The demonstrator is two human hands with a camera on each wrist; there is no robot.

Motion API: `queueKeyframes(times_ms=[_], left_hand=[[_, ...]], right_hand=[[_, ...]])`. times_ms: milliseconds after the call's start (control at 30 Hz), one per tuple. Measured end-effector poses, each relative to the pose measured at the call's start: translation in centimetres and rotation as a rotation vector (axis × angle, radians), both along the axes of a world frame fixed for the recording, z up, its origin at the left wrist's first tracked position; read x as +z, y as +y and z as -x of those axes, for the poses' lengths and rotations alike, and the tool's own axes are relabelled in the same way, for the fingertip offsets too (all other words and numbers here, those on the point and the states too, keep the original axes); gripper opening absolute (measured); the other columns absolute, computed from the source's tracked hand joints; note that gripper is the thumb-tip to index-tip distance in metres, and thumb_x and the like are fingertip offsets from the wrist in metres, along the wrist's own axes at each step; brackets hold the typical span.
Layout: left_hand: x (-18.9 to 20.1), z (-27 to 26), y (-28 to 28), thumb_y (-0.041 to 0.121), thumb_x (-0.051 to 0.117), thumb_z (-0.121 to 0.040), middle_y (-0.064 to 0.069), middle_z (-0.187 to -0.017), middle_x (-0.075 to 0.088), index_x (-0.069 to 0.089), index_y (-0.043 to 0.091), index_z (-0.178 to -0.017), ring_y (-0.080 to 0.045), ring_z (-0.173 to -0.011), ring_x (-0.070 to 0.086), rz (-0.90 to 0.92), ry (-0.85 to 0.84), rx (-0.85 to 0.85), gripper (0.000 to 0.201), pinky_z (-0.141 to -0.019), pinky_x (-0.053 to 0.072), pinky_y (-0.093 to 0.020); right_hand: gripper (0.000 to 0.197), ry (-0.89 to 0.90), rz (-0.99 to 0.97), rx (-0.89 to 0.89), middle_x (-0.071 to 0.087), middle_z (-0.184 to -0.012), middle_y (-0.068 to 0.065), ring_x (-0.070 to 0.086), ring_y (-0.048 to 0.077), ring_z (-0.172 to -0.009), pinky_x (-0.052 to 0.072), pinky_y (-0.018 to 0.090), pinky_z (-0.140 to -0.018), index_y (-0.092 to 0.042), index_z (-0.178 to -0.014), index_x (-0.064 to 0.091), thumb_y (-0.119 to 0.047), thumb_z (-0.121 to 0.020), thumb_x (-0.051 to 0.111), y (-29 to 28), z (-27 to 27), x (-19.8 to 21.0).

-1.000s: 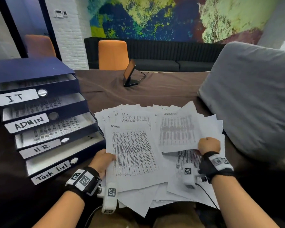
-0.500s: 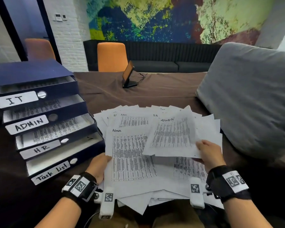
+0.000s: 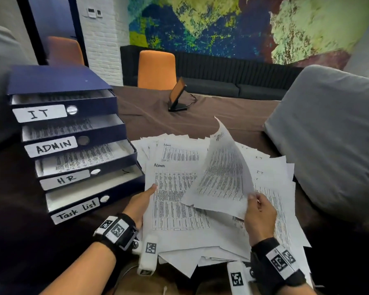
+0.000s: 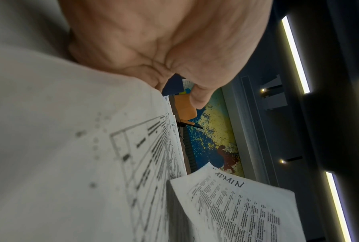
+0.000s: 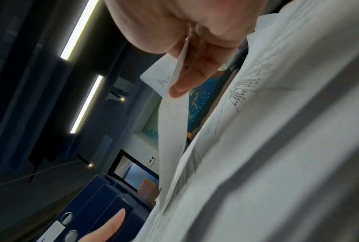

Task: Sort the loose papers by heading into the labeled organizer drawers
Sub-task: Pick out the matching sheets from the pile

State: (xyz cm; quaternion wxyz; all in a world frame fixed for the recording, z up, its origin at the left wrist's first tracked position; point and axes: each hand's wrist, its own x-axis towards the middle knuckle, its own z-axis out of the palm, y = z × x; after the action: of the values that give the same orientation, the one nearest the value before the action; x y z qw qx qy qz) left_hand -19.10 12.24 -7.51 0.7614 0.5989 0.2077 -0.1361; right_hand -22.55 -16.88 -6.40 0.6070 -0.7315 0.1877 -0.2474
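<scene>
A blue organizer (image 3: 58,81) stands at the left with drawers labelled IT (image 3: 39,113), ADMIN (image 3: 51,146), HR (image 3: 65,179) and Task List (image 3: 77,210), all pulled partly out. Loose printed papers (image 3: 273,188) lie fanned on the table. My right hand (image 3: 258,209) pinches the bottom corner of a sheet headed ADMIN (image 3: 224,173), which is lifted and curls upward; the pinch (image 5: 195,65) and the sheet (image 4: 236,209) show in the wrist views. My left hand (image 3: 144,198) holds the left edge of a flat sheet headed Admin (image 3: 173,201), thumb on top, fingers hidden underneath.
A large grey cushion (image 3: 328,135) lies at the right, close to the papers. A small screen on a stand (image 3: 177,96) sits farther back on the brown tablecloth (image 3: 232,116). An orange chair (image 3: 157,69) and a dark sofa stand beyond the table.
My right hand has raised the ADMIN sheet off the pile, so it now stands curled upward. My left hand has slid forward along the Admin sheet's left edge.
</scene>
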Motion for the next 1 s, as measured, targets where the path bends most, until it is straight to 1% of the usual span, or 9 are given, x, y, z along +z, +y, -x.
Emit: queueKeyframes(times_ms=[133, 267, 333, 433, 600, 700, 833, 900, 1000], left_hand=[[0.0, 0.0, 0.1, 0.049, 0.059, -0.096, -0.010, -0.116, 0.074, 0.069, 0.015, -0.123, -0.032, -0.109, 0.069, 0.041, -0.012, 0.013, 0.044, -0.104, 0.048, -0.051], [-1.0, -0.5, 0.4, 0.058, 0.082, -0.072, -0.007, -0.112, 0.076, 0.072, 0.014, -0.117, -0.031, -0.107, 0.070, -0.011, -0.005, 0.000, 0.063, -0.103, 0.050, -0.050], [-0.9, -0.3, 0.2, 0.032, 0.083, -0.081, -0.012, -0.107, 0.076, 0.071, 0.008, -0.115, -0.032, -0.100, 0.073, -0.094, -0.014, -0.024, 0.044, -0.095, 0.055, -0.051], [-1.5, -0.4, 0.3, -0.001, 0.062, -0.095, -0.016, -0.107, 0.075, 0.068, 0.005, -0.113, -0.034, -0.096, 0.073, -0.184, 0.015, -0.055, 0.021, -0.093, 0.056, -0.052], [-1.5, -1.0, 0.7, 0.000, 0.054, -0.098, -0.017, -0.112, 0.072, 0.064, 0.005, -0.118, -0.038, -0.104, 0.069, -0.238, 0.045, -0.086, 0.022, -0.098, 0.052, -0.055], [-1.5, -1.2, 0.5, -0.003, 0.050, -0.100, -0.020, -0.118, 0.069, 0.062, 0.008, -0.124, -0.039, -0.107, 0.067, -0.203, 0.050, -0.061, 0.029, -0.097, 0.052, -0.055], [-1.8, -1.1, 0.7, -0.003, 0.050, -0.100, -0.017, -0.117, 0.070, 0.061, 0.008, -0.131, -0.038, -0.106, 0.068, -0.194, 0.046, -0.063, 0.035, -0.098, 0.052, -0.056], [-1.8, -1.0, 0.7, -0.002, 0.051, -0.099, -0.017, -0.116, 0.071, 0.061, 0.008, -0.131, -0.038, -0.105, 0.069, -0.197, 0.045, -0.067, 0.035, -0.097, 0.052, -0.056], [-1.7, -0.9, 0.8, -0.002, 0.052, -0.099, -0.017, -0.114, 0.072, 0.062, 0.009, -0.130, -0.038, -0.103, 0.070, -0.186, 0.051, -0.076, 0.034, -0.095, 0.054, -0.056]], right_hand=[[0.020, 0.042, -0.064, 0.088, 0.071, -0.088, 0.009, 0.066, 0.028, -0.080, 0.057, 0.041, -0.074, -0.014, -0.092, 0.068, -0.013, -0.102, 0.050, 0.3, 0.6, -1.4], [0.024, 0.235, 0.039, 0.376, 0.065, -0.071, 0.003, 0.059, 0.019, -0.062, 0.050, 0.034, -0.055, -0.012, -0.084, 0.072, -0.017, -0.100, 0.054, 1.6, 1.5, -1.5], [0.028, 0.328, 0.154, 0.494, 0.064, -0.068, 0.002, 0.058, 0.018, -0.062, 0.047, 0.032, -0.058, -0.009, -0.079, 0.073, -0.025, -0.098, 0.059, 2.2, 1.2, -0.7], [0.029, 0.295, 0.203, 0.362, 0.069, -0.076, 0.002, 0.062, 0.017, -0.069, 0.051, 0.031, -0.067, -0.011, -0.079, 0.071, -0.033, -0.097, 0.062, 2.8, -1.4, 1.6], [0.013, 0.496, -0.216, 0.232, 0.062, -0.083, 0.013, 0.065, 0.028, -0.072, 0.058, 0.042, -0.070, -0.005, -0.086, 0.057, -0.012, -0.097, 0.057, 3.5, -9.0, 4.3], [0.009, 0.607, -0.104, 0.295, 0.061, -0.096, 0.016, 0.068, 0.034, -0.087, 0.060, 0.050, -0.082, -0.007, -0.101, 0.051, -0.014, -0.096, 0.051, 4.3, -11.3, 3.5], [0.013, 0.665, 0.081, 0.401, 0.056, -0.117, 0.011, 0.060, 0.026, -0.104, 0.055, 0.032, -0.085, -0.018, -0.085, 0.048, -0.018, -0.097, 0.055, 5.5, -11.6, 2.9], [0.015, 0.773, 0.087, 0.399, 0.060, -0.121, 0.009, 0.061, 0.024, -0.112, 0.049, 0.029, -0.096, -0.015, -0.097, 0.057, -0.023, -0.089, 0.068, 5.7, -11.9, 2.5], [0.015, 0.712, 0.236, 0.424, 0.065, -0.119, 0.011, 0.065, 0.027, -0.104, 0.052, 0.029, -0.087, -0.019, -0.100, 0.058, -0.025, -0.089, 0.066, 6.0, -13.6, 1.3]])
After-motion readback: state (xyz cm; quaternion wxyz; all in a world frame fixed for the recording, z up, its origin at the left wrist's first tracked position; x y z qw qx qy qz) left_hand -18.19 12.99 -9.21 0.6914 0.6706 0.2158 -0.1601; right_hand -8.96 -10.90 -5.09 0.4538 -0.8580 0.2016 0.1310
